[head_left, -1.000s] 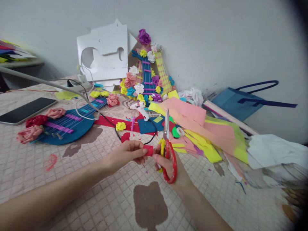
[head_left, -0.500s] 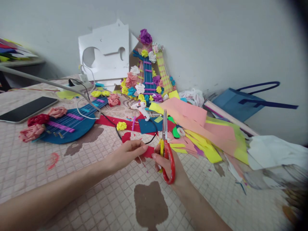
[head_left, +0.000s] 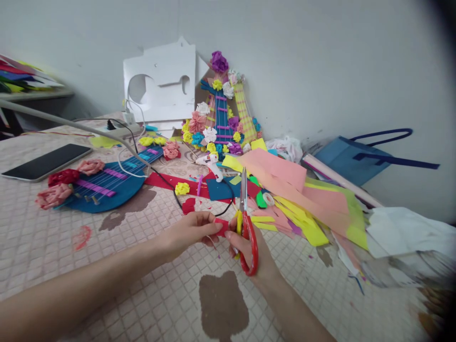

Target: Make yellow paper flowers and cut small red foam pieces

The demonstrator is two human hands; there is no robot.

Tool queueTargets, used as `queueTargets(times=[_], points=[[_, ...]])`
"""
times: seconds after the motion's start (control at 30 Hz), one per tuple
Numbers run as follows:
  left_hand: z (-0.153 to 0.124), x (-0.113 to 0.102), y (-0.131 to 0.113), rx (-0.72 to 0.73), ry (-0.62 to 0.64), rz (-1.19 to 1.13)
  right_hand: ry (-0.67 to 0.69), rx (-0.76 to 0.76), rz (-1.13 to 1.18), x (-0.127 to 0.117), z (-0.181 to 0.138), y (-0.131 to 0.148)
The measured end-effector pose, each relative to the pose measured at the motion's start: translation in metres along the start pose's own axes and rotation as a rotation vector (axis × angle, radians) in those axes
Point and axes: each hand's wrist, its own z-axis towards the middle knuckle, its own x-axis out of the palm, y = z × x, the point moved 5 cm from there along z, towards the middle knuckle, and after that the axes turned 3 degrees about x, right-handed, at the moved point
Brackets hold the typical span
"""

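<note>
Between my hands is a small piece of red paper point(head_left: 221, 227). My left hand point(head_left: 194, 230) pinches its left end between thumb and fingers. The thumb and fingertips of my right hand point(head_left: 249, 244) hold its right end. Red-and-yellow scissors point(head_left: 251, 242) hang on my right hand, blades together and pointing away from me. Just beyond my fingers lie a scrap of red paper point(head_left: 188, 205), a yellow paper flower point(head_left: 182, 188) and a long red strip point(head_left: 162, 181). Some fingertips are hidden behind the paper and scissors.
A blue paper guitar point(head_left: 107, 190) with flowers and a phone point(head_left: 48, 162) lie left. Behind are a white glue gun point(head_left: 212, 164), its black cord, decorated guitars point(head_left: 221, 118) and white board point(head_left: 167, 102). Coloured paper sheets point(head_left: 274, 171) and a blue bag point(head_left: 352, 159) are on the right.
The camera view has shifted slightly, so the scene sits a little lower and to the right. Both hands keep hold of the red paper, with small finger shifts.
</note>
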Motion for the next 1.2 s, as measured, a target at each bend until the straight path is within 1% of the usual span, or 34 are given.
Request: queueTargets(times=[0.13, 0.27, 0.37, 0.5, 0.6, 0.8, 1.03, 1.2], points=[[0.0, -0.005, -0.009, 0.085, -0.051, -0.007, 0.035, -0.045, -0.056, 0.0, -0.001, 0.0], [0.0, -0.017, -0.027, 0.247, -0.133, -0.033, 0.104, -0.094, -0.22, -0.001, -0.003, 0.0], [0.0, -0.028, -0.037, 0.322, -0.204, -0.1, 0.154, -0.044, -0.354, 0.0, -0.004, -0.007], [-0.002, -0.034, -0.045, 0.373, -0.258, -0.147, 0.202, 0.008, -0.412, 0.005, -0.007, -0.012], [-0.003, -0.034, -0.047, 0.391, -0.261, -0.156, 0.221, 0.014, -0.407, 0.007, -0.009, -0.013], [-0.003, -0.032, -0.048, 0.416, -0.224, -0.234, 0.248, 0.041, -0.359, 0.004, -0.009, -0.017], [-0.001, -0.031, -0.046, 0.415, -0.217, -0.277, 0.188, 0.026, -0.439, 0.003, -0.007, -0.017], [0.001, -0.029, -0.042, 0.404, -0.195, -0.333, 0.16, 0.024, -0.45, 0.002, -0.005, -0.016]])
